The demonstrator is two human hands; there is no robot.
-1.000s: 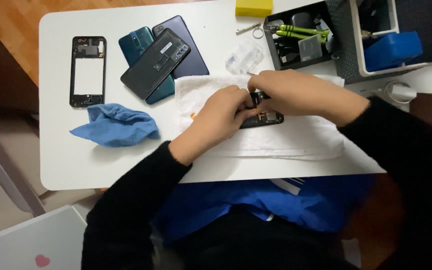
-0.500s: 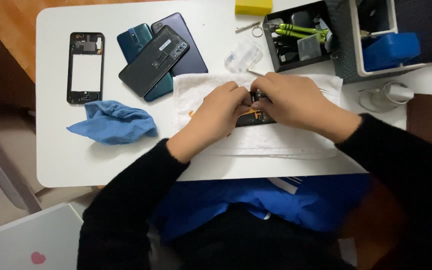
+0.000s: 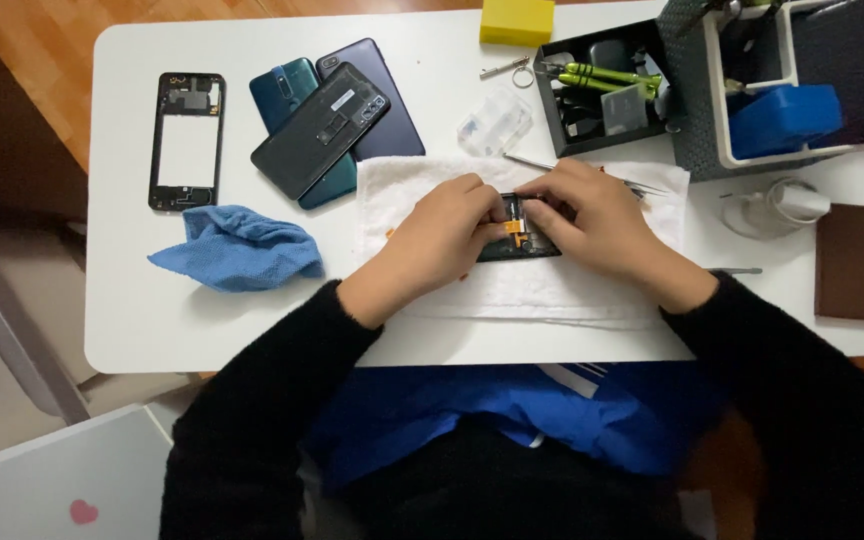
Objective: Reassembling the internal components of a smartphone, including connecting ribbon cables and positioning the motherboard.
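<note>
An opened black phone with an orange part inside lies on a white towel at the table's middle. My left hand grips its left side, fingers curled over the edge. My right hand rests on its right side, fingertips pinched at the phone's top edge. Most of the phone is hidden under both hands. Whether the right fingers hold a small part or tool, I cannot tell.
A stack of three phone backs and an empty phone frame lie at the left, a blue cloth below them. A black tool tray, yellow block, grey organiser, white charger and brown pad sit right.
Both hands stay on the phone with only small finger shifts. The view has drifted slightly, so the table sits a little differently in frame.
</note>
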